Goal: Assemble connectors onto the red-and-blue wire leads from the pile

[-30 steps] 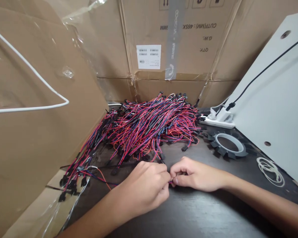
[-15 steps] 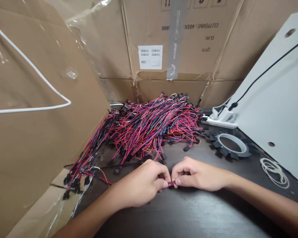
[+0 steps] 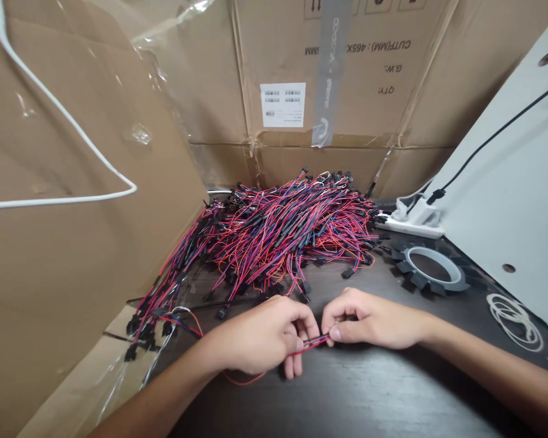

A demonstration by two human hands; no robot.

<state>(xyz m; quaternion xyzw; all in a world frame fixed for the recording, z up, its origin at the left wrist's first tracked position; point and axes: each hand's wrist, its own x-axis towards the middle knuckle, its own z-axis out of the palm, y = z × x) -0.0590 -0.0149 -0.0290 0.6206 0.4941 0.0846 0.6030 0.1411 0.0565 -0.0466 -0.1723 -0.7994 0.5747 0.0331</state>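
Observation:
A thin red and dark wire cable [image 3: 316, 342] is stretched between my two hands, low over the dark table. My left hand [image 3: 274, 334] pinches it between thumb and forefinger, its lower fingers curled beneath. A short way to the right, my right hand [image 3: 369, 319] grips the cable between thumb and fingertips. An orange-red wire [image 3: 246, 382] loops out under my left hand. Behind both hands lies a big heap of red and blue wire cables [image 3: 283, 231] with black connectors and dark sleeves. More cable ends [image 3: 141, 331] with black plugs spread at the left.
Cardboard boxes [image 3: 365, 109] stand behind and at the left [image 3: 73, 255]. On the right are a roll of tape [image 3: 432, 267] with dark strips around its rim, a coil of pale cord [image 3: 514, 322], a white power strip [image 3: 411, 228] and a white panel [image 3: 516, 182].
My hands have drawn slightly apart, so more of the cable shows between them. The lower fingers of my left hand now show below it. The whole view has shifted a little.

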